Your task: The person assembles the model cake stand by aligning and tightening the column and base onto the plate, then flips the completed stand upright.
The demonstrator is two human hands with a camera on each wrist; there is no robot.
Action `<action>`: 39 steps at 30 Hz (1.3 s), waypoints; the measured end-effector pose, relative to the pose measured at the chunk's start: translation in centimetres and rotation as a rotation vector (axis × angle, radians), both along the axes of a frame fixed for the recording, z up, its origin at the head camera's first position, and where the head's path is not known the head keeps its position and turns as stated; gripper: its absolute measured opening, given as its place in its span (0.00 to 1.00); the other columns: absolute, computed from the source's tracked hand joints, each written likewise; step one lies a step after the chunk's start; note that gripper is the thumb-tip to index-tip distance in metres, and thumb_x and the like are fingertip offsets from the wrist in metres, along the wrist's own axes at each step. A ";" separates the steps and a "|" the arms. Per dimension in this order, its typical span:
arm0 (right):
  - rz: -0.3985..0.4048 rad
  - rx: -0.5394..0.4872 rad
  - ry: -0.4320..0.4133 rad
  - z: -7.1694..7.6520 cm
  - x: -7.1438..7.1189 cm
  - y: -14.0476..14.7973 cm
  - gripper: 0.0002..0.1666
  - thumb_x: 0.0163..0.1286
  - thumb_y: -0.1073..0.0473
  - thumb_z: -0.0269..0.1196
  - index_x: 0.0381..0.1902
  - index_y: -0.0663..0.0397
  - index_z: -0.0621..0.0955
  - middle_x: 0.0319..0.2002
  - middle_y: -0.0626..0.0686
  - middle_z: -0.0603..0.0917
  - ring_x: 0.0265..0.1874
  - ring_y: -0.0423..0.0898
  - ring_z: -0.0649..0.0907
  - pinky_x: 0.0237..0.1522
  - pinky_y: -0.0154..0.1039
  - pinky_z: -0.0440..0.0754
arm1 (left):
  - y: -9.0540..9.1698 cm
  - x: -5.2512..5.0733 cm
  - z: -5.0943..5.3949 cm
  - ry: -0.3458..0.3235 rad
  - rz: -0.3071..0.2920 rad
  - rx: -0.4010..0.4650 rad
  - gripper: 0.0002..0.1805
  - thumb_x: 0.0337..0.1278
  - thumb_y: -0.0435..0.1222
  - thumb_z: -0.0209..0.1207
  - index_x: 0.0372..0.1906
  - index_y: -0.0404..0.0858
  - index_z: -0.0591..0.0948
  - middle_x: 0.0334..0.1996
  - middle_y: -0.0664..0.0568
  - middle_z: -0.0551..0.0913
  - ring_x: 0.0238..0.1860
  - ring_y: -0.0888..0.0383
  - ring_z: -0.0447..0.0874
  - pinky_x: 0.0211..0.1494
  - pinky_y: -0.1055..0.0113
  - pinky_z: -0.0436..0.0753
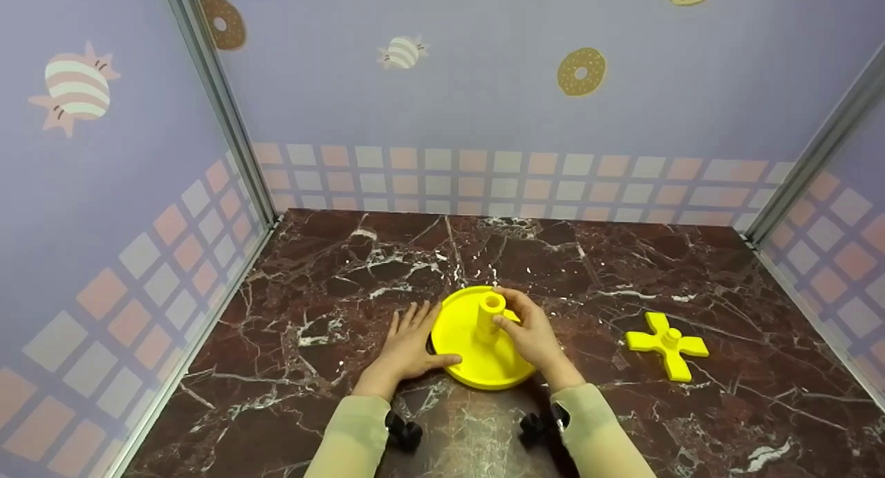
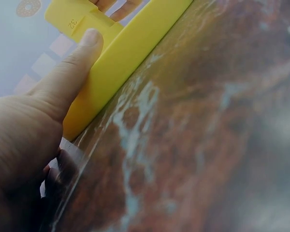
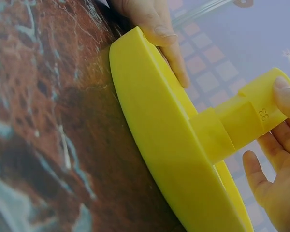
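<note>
A round yellow tray [image 1: 456,326] with a raised rim lies on the table, and a hollow yellow post [image 1: 490,317] stands upright inside it. My left hand [image 1: 408,348] rests at the tray's left edge, fingers spread and thumb over the rim. With thumb and fingers my right hand [image 1: 536,336] grips the post near its top. In the right wrist view the post [image 3: 241,121] shows a stepped shape and the number 33; the left wrist view shows 32 on a yellow part [image 2: 82,21] beyond my left thumb.
To the right on the marble-patterned table [image 1: 332,256] lies a yellow four-armed cross piece [image 1: 669,344] with a short peg at its centre. Patterned lilac panels [image 1: 484,104] enclose the back and both sides.
</note>
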State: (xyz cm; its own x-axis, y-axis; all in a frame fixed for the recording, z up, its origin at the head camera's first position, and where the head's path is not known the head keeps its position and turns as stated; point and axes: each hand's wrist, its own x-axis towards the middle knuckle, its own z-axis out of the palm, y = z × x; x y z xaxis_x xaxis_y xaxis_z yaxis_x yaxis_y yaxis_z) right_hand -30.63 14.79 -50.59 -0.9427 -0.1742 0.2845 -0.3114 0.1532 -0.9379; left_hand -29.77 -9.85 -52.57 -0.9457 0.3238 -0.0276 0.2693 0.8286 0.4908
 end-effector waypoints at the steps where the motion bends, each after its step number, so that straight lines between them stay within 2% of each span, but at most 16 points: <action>1: -0.001 -0.001 0.002 0.0 0.0 0.0 0.26 0.69 0.75 0.63 0.65 0.68 0.76 0.61 0.67 0.82 0.64 0.61 0.80 0.71 0.56 0.76 | 0.0 0.0 0.0 0.002 -0.001 -0.002 0.62 0.52 0.70 0.64 0.84 0.46 0.51 0.84 0.41 0.49 0.85 0.40 0.40 0.86 0.38 0.35; 14: 0.009 0.016 0.009 0.1 0.0 0.2 0.26 0.70 0.74 0.62 0.66 0.69 0.75 0.61 0.68 0.82 0.64 0.61 0.80 0.74 0.57 0.74 | -0.1 -0.2 -0.2 0.005 -0.002 0.001 0.63 0.51 0.71 0.64 0.84 0.47 0.51 0.84 0.41 0.49 0.85 0.40 0.40 0.86 0.38 0.35; 24: 0.035 0.027 -0.038 0.4 0.0 1.2 0.30 0.70 0.69 0.66 0.69 0.66 0.75 0.65 0.66 0.81 0.67 0.62 0.79 0.75 0.57 0.73 | -0.2 -0.3 -0.2 -0.001 -0.012 0.030 0.63 0.51 0.71 0.64 0.85 0.48 0.50 0.84 0.41 0.49 0.85 0.39 0.39 0.86 0.38 0.34; 29: 0.073 0.019 -0.030 1.2 0.2 3.3 0.29 0.72 0.69 0.64 0.70 0.66 0.74 0.69 0.66 0.77 0.68 0.63 0.78 0.73 0.55 0.75 | -0.3 -0.2 -0.2 -0.013 -0.009 0.042 0.62 0.52 0.70 0.64 0.85 0.49 0.50 0.84 0.42 0.49 0.85 0.40 0.38 0.86 0.39 0.33; 32: 0.086 0.027 -0.014 2.0 0.6 5.2 0.28 0.72 0.71 0.62 0.69 0.67 0.74 0.69 0.68 0.76 0.68 0.62 0.78 0.70 0.46 0.79 | -0.4 -0.2 -0.1 -0.010 -0.006 0.041 0.62 0.52 0.70 0.64 0.85 0.49 0.50 0.84 0.42 0.49 0.85 0.40 0.39 0.86 0.39 0.34; 36: 0.087 0.031 0.015 2.7 1.5 8.3 0.28 0.72 0.72 0.62 0.68 0.69 0.74 0.67 0.72 0.77 0.62 0.52 0.84 0.58 0.36 0.87 | -0.3 -0.2 -0.2 0.000 -0.011 0.044 0.62 0.52 0.70 0.64 0.85 0.48 0.50 0.84 0.42 0.49 0.85 0.40 0.39 0.86 0.38 0.34; 39: 0.073 0.035 0.068 3.1 2.3 11.0 0.27 0.71 0.73 0.63 0.67 0.72 0.75 0.64 0.71 0.79 0.57 0.42 0.86 0.54 0.33 0.88 | -0.3 -0.2 -0.2 0.006 -0.017 0.048 0.62 0.52 0.70 0.64 0.85 0.48 0.50 0.84 0.41 0.49 0.85 0.39 0.40 0.86 0.38 0.34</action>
State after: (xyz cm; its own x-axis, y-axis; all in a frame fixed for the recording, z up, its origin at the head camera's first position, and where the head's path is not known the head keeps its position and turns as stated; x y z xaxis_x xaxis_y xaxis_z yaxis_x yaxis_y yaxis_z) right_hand -28.36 25.81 -47.46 -0.9059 -0.2531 0.3395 -0.3853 0.1600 -0.9088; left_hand -29.96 -10.15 -52.72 -0.9400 0.3410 -0.0058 0.2867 0.7993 0.5281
